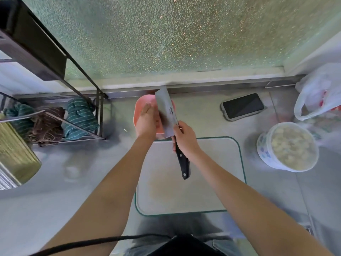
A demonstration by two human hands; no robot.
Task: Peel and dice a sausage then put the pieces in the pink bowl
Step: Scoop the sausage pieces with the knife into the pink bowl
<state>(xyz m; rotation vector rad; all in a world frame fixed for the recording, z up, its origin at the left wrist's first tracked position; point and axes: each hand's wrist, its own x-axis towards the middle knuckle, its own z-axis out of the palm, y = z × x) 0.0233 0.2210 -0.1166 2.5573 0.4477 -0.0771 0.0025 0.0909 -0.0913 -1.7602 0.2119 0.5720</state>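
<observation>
My right hand (185, 139) grips the cleaver (167, 112) over the pink bowl (142, 104), my flat, open left hand (147, 121) beside the blade hiding any sausage pieces.

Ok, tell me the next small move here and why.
Probably sweep the left hand down the cleaver blade so whatever is on it drops into the pink bowl. The right hand holds the blade tilted over the bowl, the left hand rests against it, and the cutting board looks bare. Sausage pieces aren't visible.
</observation>
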